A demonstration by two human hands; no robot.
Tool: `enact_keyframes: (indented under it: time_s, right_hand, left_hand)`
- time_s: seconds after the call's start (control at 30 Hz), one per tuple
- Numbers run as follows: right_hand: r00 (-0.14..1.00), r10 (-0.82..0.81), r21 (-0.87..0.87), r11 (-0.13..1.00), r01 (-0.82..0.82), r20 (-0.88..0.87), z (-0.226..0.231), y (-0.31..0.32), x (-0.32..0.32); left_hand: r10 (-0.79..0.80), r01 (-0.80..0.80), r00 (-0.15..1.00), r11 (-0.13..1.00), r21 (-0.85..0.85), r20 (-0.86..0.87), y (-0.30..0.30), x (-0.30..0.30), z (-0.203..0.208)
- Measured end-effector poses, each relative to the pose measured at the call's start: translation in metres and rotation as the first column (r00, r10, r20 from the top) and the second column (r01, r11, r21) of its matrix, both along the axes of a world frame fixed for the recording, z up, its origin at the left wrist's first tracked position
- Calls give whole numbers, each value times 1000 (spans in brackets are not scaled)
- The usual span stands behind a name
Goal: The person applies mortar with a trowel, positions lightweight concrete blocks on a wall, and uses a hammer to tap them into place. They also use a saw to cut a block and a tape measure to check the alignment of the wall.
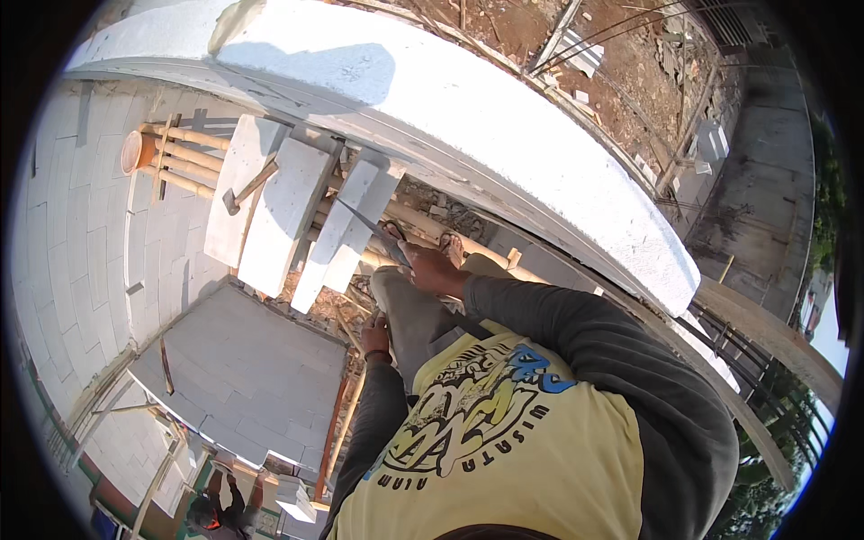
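My right hand is closed around the handle of a handsaw. Its tapering blade points away to the left, over a narrow white block. Beside that block, a wider white block lies across bamboo poles. A hammer with a wooden handle rests on the blocks farther left. Close to my trouser leg, my left hand is lowered, seemingly with loose fingers and nothing visible in it.
A long white-topped wall curves past on the far and right side. Bamboo poles hold the blocks, with an orange bucket at their end. Rubble lies below. Another person is lower down at the bottom left.
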State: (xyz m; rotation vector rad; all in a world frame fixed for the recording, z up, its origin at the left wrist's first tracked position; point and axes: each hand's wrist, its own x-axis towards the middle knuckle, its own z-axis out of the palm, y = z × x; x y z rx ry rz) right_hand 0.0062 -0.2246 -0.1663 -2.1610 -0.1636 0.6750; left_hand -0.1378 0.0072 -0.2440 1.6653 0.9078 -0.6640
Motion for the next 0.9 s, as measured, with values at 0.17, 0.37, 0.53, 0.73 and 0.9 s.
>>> enact_keyframes:
  time_s: [0.17, 0.37, 0.53, 0.73, 0.9]
  right_hand:
    - [998, 54, 33, 998, -54, 11, 13, 2, 15]
    - [993, -46, 65, 996, 53, -109, 22, -2, 38]
    - [991, -39, 56, 997, 46, -126, 36, 12, 52]
    - [997, -36, 94, 995, 42, -73, 13, 17, 41]
    - [990, -77, 178, 983, 54, 122, 45, 11, 35]
  left_hand:
    - [190, -270, 958, 849, -454, -214, 97, 7, -52]
    - [-150, 49, 965, 910, -411, -215, 130, 83, -18]
    - [-296, -169, 918, 308, -936, -263, 158, 177, -24]
    - [-374, 286, 927, 745, -603, -23, 69, 221, 17]
    - [-256, 55, 928, 812, -581, -270, 70, 191, 6]
